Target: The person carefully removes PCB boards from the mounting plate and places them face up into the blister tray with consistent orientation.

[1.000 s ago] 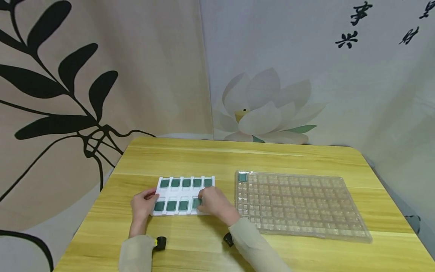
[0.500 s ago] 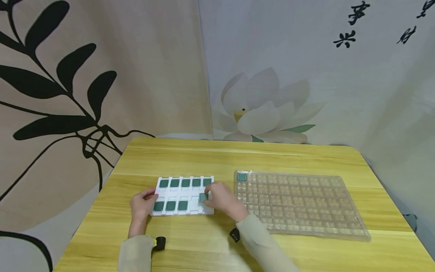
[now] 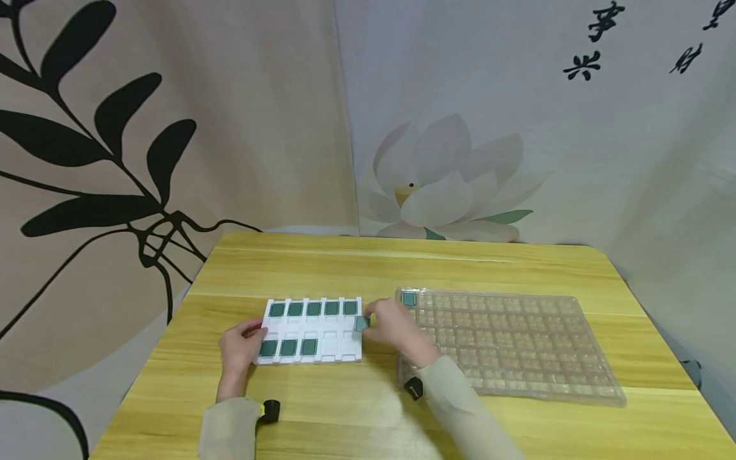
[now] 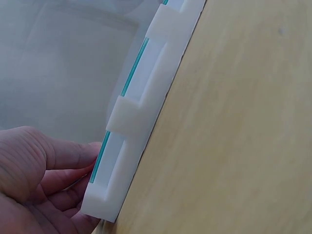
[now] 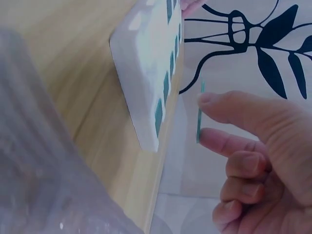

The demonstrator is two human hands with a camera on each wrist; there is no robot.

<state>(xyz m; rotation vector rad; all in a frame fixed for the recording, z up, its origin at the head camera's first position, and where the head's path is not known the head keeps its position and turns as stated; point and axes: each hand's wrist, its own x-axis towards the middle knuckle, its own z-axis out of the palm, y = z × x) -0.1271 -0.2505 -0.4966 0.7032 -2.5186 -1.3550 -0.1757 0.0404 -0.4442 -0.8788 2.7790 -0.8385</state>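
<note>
Green square, held piece: in the right hand, pinched between thumb and forefinger. In the right wrist view it shows edge-on as a thin strip, thumb tip near one end, forefinger tip near the other; the gap between these two fingers is spanned by the piece. Remaining fingers curled toward the palm, apart from it. From the head view the piece overlaps the right edge of the white tray; the right wrist view shows it clear of that tray.

White tray: two rows of slots. Far row holds five seated squares; near row holds three, all toward its left end. Left hand grips the tray's left edge; in the left wrist view the thumb tip meets the end beside a teal glass-like edge, other fingers bent below it.

Clear tray: many-celled, to the right of the white tray and apart from it. One lone green piece sits in its far left corner cell. Right wrist passes over the left part of this tray.

Both trays lie on the wood-grain worktop. Behind: a printed curtain, dark leaves on its left, pale lotus near the middle.
</note>
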